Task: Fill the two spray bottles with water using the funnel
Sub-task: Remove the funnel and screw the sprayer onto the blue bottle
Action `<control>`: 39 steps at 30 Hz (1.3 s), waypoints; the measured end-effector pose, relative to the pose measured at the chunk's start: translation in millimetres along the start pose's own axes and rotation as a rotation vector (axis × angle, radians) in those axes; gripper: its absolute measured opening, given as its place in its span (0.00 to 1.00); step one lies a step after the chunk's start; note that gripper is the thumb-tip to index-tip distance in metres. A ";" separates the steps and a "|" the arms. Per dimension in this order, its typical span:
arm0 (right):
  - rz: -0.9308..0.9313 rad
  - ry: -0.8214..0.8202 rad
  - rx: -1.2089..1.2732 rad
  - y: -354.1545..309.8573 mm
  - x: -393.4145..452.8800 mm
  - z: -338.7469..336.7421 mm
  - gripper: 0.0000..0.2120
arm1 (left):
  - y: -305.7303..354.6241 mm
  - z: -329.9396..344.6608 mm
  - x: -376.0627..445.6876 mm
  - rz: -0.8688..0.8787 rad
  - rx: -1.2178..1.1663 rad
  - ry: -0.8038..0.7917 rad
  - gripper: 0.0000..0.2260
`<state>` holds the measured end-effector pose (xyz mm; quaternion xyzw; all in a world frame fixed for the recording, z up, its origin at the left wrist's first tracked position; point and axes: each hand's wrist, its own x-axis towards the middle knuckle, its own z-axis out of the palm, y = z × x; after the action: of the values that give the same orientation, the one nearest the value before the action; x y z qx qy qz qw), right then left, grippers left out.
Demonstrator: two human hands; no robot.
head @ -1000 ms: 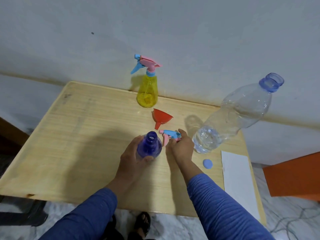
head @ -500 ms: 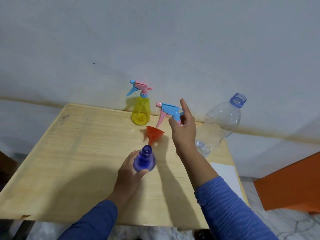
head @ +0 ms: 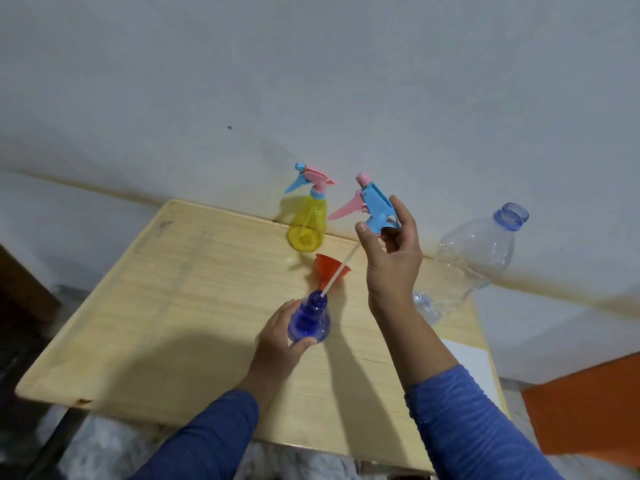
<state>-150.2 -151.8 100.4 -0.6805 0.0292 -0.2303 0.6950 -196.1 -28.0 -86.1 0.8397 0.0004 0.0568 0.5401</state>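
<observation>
blue bottle (head: 309, 323) gripped by left hand (head: 277, 344) mid-table (head: 145, 306) | sprayer head (head: 375, 211) pinched in right hand (head: 391, 268), tube (head: 337, 273) tip at neck | funnel (head: 329, 268), yellow bottle (head: 306, 223) near back edge | risk: funnel could be knocked over by swinging tube

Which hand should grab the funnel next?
Probably the right hand, once it sets down the spray head. The red funnel lies just beyond the blue bottle, close under that hand. The left hand is steadying the bottle and should stay put.
</observation>
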 end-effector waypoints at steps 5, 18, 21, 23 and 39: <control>0.022 -0.058 -0.029 27.2 -14.7 4.8 0.26 | -2.8 -0.2 0.4 0.019 0.020 0.005 0.32; 0.137 -0.257 -0.143 86.6 -59.0 -1.8 0.24 | 2.9 -0.7 2.2 0.034 0.027 -0.001 0.31; 0.124 -0.253 -0.160 91.5 -61.3 -3.6 0.24 | 5.5 -0.7 2.6 0.029 0.024 0.000 0.30; 0.102 -0.252 -0.184 93.1 -64.4 -4.8 0.25 | 5.6 -0.3 2.7 0.042 0.036 -0.005 0.30; -0.025 -0.444 -0.380 81.9 -55.8 -15.9 0.34 | -7.8 5.2 6.9 0.025 0.090 -0.029 0.31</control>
<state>-182.6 -149.3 5.5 -0.8326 -0.0893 -0.0749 0.5415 -188.3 -29.0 -94.6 0.8637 -0.0155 0.0513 0.5012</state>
